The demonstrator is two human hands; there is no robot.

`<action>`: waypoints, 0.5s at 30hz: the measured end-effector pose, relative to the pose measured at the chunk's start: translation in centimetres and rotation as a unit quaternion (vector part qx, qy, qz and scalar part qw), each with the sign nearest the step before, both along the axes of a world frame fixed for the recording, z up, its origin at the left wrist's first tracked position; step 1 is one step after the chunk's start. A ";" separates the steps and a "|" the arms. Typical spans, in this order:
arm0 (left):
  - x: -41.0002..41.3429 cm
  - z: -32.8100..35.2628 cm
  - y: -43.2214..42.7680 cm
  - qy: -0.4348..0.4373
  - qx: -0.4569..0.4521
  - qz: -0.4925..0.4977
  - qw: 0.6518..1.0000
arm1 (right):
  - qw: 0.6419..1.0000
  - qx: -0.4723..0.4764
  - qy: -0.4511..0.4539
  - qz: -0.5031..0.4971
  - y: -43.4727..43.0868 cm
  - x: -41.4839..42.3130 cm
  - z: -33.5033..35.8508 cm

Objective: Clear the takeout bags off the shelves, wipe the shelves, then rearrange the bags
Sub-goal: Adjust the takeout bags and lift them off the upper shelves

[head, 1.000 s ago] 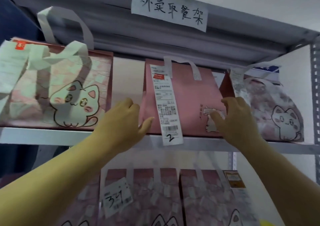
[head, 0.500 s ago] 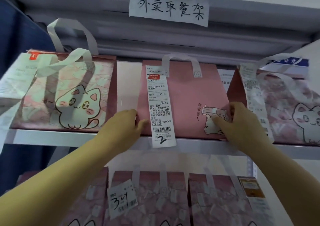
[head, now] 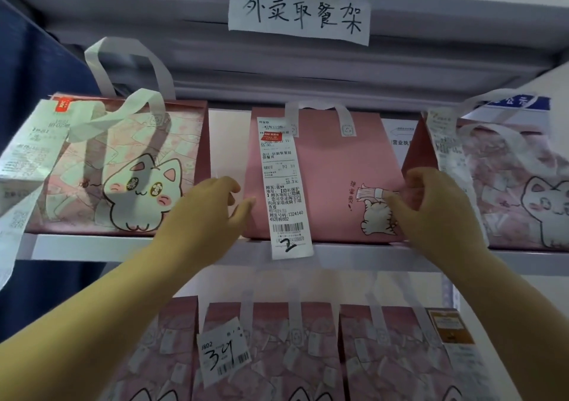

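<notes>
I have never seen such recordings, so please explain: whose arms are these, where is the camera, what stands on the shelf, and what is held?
There is no machine: the two grips are a person's bare hands. The only camera sits on that person's head, so you look along the arms. On the upper shelf stand three takeout bags. The left grip and the right grip hold the middle one, the pink bag, by its sides; a receipt marked 2 hangs down its front. The left cat bag and the right cat bag stand beside it. The lower bags stand beneath.
</notes>
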State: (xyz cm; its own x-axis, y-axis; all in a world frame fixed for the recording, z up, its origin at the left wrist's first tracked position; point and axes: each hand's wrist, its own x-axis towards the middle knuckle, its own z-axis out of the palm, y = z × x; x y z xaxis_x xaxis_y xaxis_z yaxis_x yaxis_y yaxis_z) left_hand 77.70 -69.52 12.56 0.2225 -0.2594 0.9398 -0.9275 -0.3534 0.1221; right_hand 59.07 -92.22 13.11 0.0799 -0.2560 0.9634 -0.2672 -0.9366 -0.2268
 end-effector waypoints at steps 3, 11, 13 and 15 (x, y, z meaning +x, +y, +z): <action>-0.9 1.0 0.7 -0.059 -0.016 -0.023 0.998 | 0.999 -0.048 -0.024 -0.005 1.3 -0.7 0.1; -4.7 2.3 0.2 -0.138 0.022 -0.106 0.985 | 0.996 -0.067 0.009 -0.058 2.7 -3.6 -0.8; -5.7 2.1 -0.6 -0.152 0.029 -0.125 0.980 | 0.995 -0.068 0.016 -0.077 2.7 -4.7 -1.1; -6.6 1.7 -1.7 -0.159 0.042 -0.139 0.977 | 0.993 -0.065 0.022 -0.092 2.2 -6.0 -1.5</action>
